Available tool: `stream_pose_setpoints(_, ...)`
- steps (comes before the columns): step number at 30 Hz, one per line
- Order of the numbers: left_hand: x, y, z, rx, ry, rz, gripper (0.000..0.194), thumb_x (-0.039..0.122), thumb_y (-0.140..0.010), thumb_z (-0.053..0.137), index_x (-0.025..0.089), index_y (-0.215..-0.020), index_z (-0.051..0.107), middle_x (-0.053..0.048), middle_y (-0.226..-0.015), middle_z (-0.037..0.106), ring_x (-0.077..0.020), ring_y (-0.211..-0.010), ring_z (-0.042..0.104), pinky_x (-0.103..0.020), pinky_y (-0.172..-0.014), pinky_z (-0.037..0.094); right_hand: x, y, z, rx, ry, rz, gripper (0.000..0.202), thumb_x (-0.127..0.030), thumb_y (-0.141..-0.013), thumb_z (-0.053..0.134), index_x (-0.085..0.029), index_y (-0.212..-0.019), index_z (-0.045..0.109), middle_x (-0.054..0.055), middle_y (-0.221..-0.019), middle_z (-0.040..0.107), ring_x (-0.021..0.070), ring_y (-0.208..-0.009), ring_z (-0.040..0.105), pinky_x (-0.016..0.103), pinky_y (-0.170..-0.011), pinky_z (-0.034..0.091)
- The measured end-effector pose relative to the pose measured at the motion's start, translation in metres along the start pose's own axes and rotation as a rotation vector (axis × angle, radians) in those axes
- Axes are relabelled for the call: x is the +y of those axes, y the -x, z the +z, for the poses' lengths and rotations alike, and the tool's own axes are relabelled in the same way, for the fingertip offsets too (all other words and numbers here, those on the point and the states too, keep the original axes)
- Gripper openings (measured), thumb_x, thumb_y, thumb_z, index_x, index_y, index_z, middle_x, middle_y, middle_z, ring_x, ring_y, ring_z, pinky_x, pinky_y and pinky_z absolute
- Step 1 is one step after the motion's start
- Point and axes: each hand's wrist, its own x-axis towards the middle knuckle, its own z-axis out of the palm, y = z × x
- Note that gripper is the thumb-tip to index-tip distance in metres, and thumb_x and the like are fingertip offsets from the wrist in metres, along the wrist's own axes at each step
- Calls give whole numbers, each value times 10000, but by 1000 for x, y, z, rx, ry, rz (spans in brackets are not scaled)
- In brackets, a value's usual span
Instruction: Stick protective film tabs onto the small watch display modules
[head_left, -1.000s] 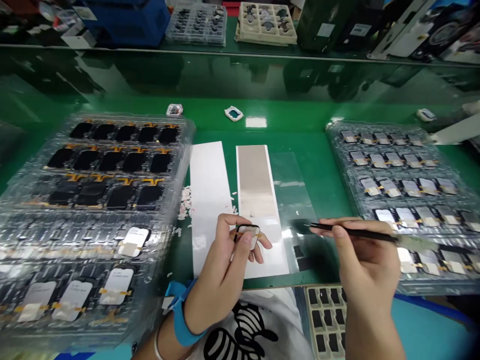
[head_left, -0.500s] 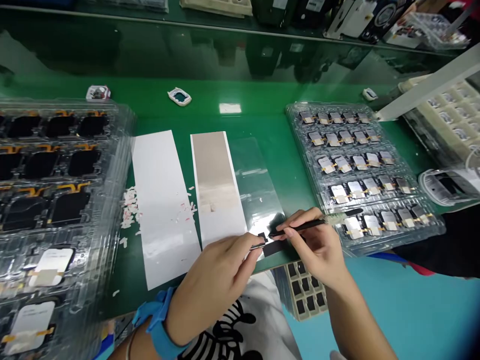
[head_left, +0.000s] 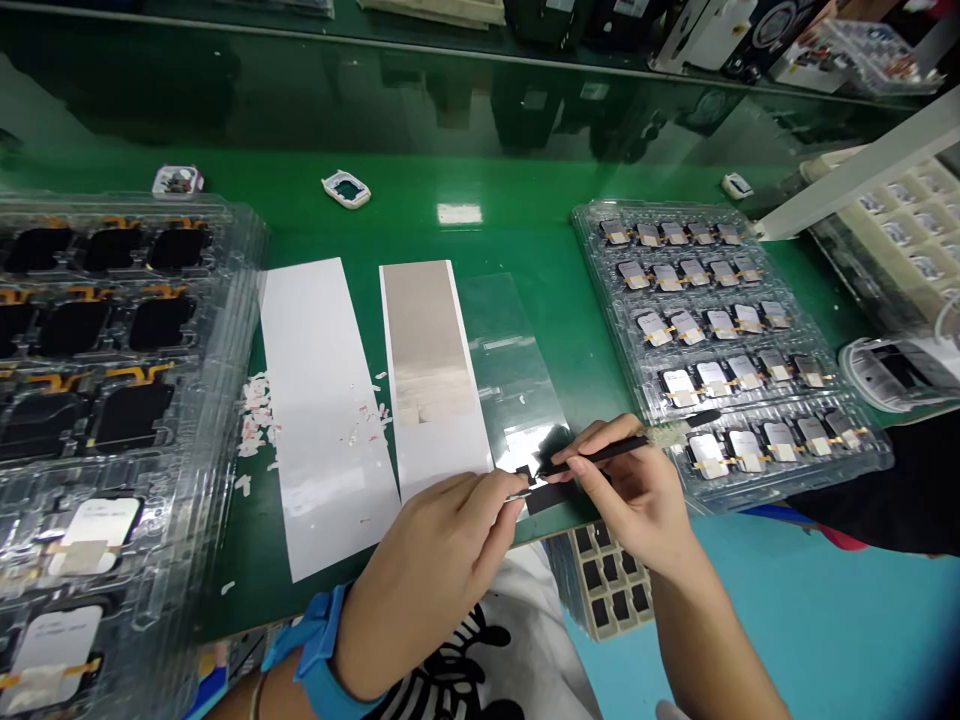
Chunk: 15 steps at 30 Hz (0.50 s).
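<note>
Left hand (head_left: 442,545) pinches a small screen part (head_left: 517,492) beside the clear film strip (head_left: 517,385); right hand (head_left: 637,490) grips tweezers (head_left: 596,458) touching a black patch (head_left: 546,495); transfer seemingly unfinished.

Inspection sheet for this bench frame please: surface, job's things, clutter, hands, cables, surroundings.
Surface: green bench mat, glossy.
Job's things: black tweezers in right hand; small part pinched by left hand, at clear film; tip contact unclear.
Clutter: white scraps beside white strip; grey strip; two loose frames.
Hands: both closed on items.
Cables: nothing seen.
Surroundings: right tray, left tray stack, blue wristband.
</note>
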Motion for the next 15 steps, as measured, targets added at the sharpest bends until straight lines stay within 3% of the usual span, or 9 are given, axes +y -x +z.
stream_pose_setpoints(8, -3, -3, 3, 18, 52, -69, 138, 235, -977, 522, 223, -1023, 652, -15, -742, 678, -165, -588, 591, -278, -542, 421, 3, 2, 1, 1, -45, 61, 46, -167, -942, 607, -193, -916, 579, 0, -888, 615, 120, -699, 721, 262, -651, 651)
stream_pose_setpoints(13, -2, -2, -10, 25, 443, -270, 223, 370, -991, 535, 277, -1093, 709, -23, -819, 724, -148, -611, 591, -253, -517, 426, -2, -4, 3, 50, -178, 100, 58, -162, -953, 592, -211, -954, 561, -23, -820, 655, 132, -649, 740, 259, -605, 648)
stream_pose_setpoints(15, -2, 0, -16, 22, 650, -319, 276, 410, -1000, 516, 273, -1132, 716, -19, -702, 693, -156, -607, 602, -254, -527, 451, -3, -5, 2, 76, -175, 82, 61, -162, -939, 615, -207, -945, 574, -21, -817, 671, 139, -637, 743, 261, -600, 647)
